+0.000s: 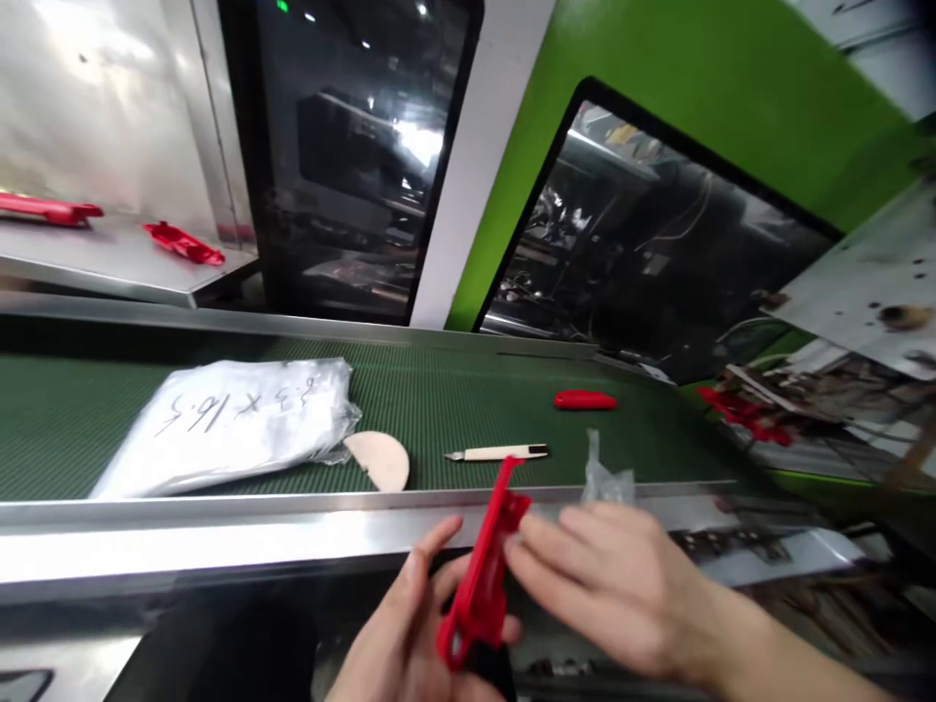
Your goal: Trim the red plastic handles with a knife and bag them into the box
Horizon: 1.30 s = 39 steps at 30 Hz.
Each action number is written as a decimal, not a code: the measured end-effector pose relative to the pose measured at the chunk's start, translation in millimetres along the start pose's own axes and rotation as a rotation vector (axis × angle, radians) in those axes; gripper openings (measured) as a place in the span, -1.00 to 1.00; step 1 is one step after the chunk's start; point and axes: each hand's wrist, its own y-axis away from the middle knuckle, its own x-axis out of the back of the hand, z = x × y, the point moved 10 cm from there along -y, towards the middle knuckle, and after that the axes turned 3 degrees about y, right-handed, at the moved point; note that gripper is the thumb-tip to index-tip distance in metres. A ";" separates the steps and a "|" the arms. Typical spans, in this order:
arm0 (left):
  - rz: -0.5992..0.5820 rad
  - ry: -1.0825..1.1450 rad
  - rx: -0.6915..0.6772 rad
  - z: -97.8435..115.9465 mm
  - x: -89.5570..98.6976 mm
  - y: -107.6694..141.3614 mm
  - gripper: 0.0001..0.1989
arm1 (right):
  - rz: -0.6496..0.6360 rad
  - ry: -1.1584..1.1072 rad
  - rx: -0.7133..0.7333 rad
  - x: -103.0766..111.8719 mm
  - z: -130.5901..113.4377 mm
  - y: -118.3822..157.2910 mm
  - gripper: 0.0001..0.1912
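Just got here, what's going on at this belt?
A person has a red plastic part in front of the near metal rail. The left hand cradles it from below; the fingers of the right hand are at its side. On the green ribbed belt lie a white bag with handwriting, a pale rounded piece, a slim pale-handled tool and another red piece. More red parts sit on the metal shelf at upper left.
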 end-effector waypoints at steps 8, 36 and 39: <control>0.075 0.046 -0.139 13.2 23.3 19.5 -0.67 | -0.130 -0.187 -0.316 -76.6 80.1 -15.2 -0.79; 0.370 -0.188 -0.147 15.1 35.3 72.1 -0.72 | 0.083 -0.420 -0.268 -27.1 -52.0 -6.4 -0.52; 0.356 -0.201 -0.133 12.6 35.1 73.4 -0.71 | 0.053 -0.411 -0.263 -27.4 -53.5 -7.3 -0.45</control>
